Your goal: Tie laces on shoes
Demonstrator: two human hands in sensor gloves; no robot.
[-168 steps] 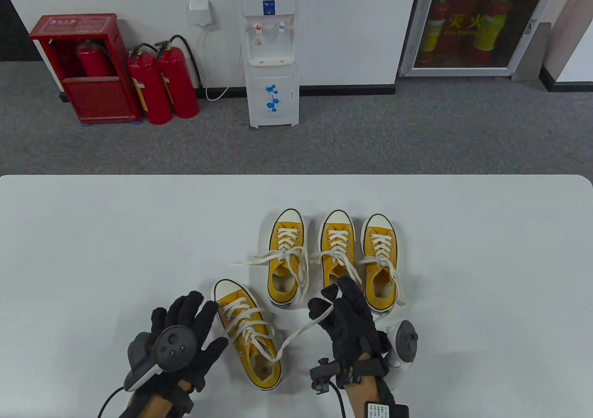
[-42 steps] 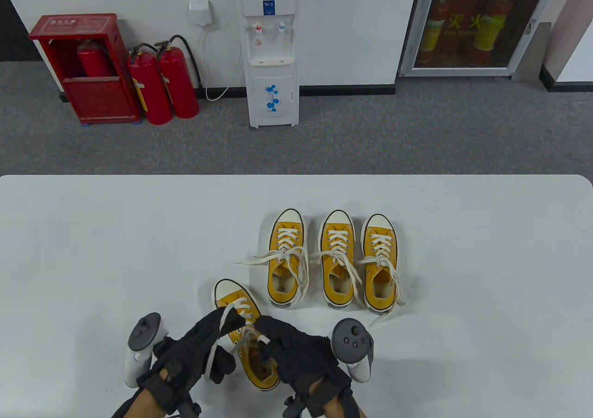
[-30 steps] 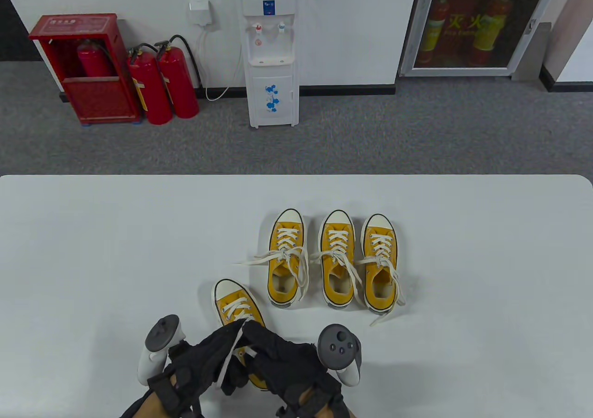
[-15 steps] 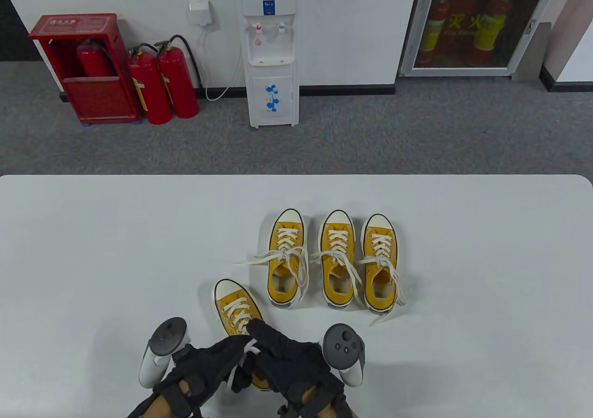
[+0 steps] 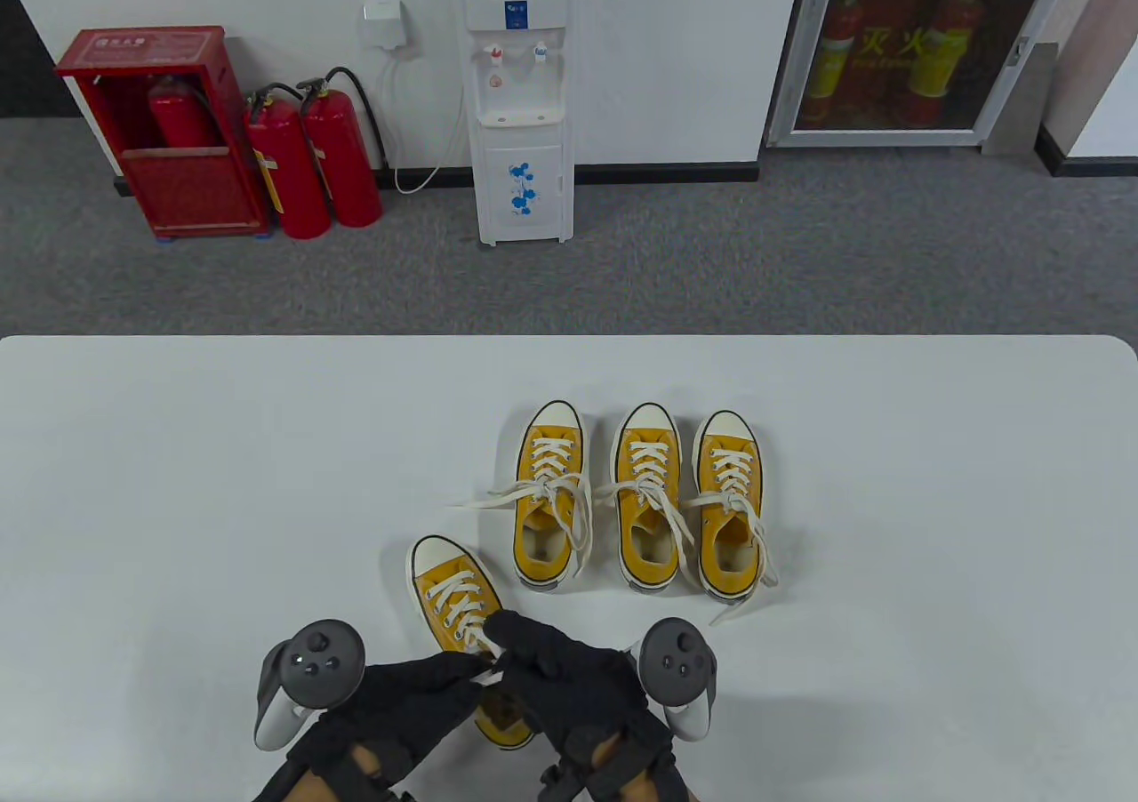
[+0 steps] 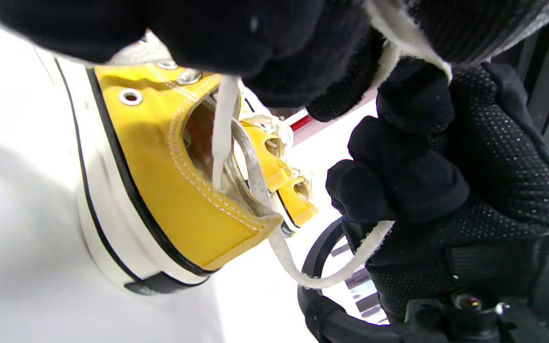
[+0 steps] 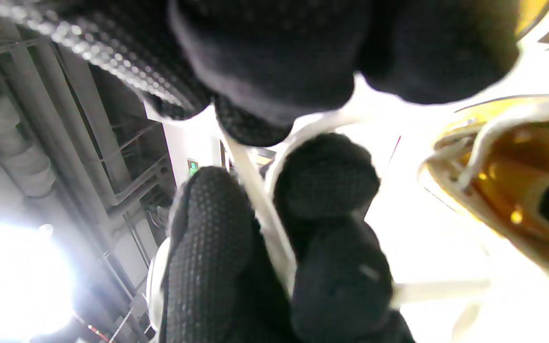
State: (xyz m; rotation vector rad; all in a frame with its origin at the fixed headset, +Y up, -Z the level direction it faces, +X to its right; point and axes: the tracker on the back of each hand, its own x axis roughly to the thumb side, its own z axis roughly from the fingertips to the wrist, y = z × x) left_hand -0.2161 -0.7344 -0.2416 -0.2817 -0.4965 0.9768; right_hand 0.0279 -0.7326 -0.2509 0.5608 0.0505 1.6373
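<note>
Left hand [image 5: 404,704] and right hand [image 5: 569,686] each pinch the white lace [image 5: 487,677] over the near shoe [image 5: 453,602].

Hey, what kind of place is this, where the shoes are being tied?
Probably an office or lab room, not a home: grey carpet, a water dispenser against the wall, and red fire extinguishers beside a red cabinet. The yellow shoes sit on a plain white table.

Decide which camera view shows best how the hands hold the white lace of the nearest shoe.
The left wrist view: the lace rises from the nearest shoe into the left hand, and the right hand grips another stretch. The table view shows a sliver of it; the right wrist view shows it blurred.
</note>
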